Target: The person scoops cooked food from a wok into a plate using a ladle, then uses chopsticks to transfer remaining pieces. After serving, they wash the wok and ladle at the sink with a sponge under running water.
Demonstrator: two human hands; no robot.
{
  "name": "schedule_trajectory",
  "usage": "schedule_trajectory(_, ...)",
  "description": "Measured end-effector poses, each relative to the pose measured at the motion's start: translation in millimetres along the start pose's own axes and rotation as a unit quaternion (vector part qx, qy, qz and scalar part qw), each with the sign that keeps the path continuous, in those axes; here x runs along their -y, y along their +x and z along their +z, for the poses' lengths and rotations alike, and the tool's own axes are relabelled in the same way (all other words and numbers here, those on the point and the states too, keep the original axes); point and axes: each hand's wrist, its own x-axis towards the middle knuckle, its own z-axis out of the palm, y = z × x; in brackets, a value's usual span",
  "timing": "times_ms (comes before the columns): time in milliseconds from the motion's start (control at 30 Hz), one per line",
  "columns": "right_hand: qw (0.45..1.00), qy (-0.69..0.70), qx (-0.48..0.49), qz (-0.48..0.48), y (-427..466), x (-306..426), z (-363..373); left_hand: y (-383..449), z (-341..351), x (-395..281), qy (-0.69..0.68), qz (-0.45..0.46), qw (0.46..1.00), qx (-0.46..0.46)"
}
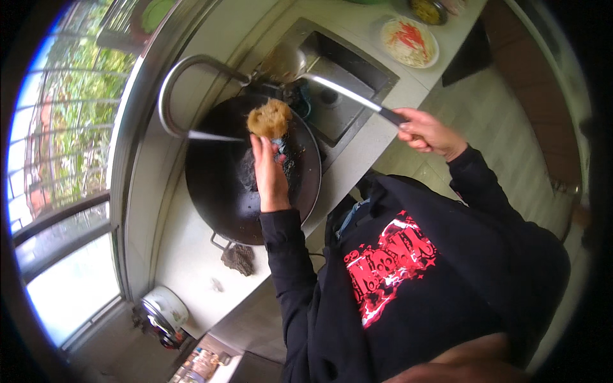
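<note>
A large dark wok sits on the counter in front of me. Over its far side, my left hand grips a tan fibrous scrubber, probably loofah, at its near edge with extended fingers. From the curved metal faucet a thin stream of water runs into the wok. My right hand is closed around the black-ended handle of a metal wok utensil. The utensil's broad head is up by the faucet base and sink edge; whether it is a ladle or a spatula I cannot tell.
Beyond the wok is a metal sink. A plate of pale shreds and red strips stands at the far right, near a bowl of yellow food. A brown mesh pad lies by the wok handle. A white pot stands lower left.
</note>
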Motion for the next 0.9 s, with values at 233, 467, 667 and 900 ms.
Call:
schedule_trajectory(233,0.984,-0.096,0.139,0.056,113.0,-71.4,105.9,-68.3,10.1,84.9,-0.262,-0.103,0.953,0.110)
schedule_trajectory(467,0.808,-0.448,0.370,0.099,205.0,-73.1,118.6,-72.9,-29.4,125.1,-0.323,-0.051,0.934,-0.140)
schedule_trajectory(667,0.475,-0.776,0.118,-0.398,323.8,-108.2,130.2,-85.2,-40.2,139.0,-0.322,-0.009,0.931,-0.171)
schedule_trajectory(900,0.358,-0.818,0.097,-0.440,352.5,-150.1,113.7,-91.4,-20.5,131.4,-0.263,-0.012,0.948,-0.181)
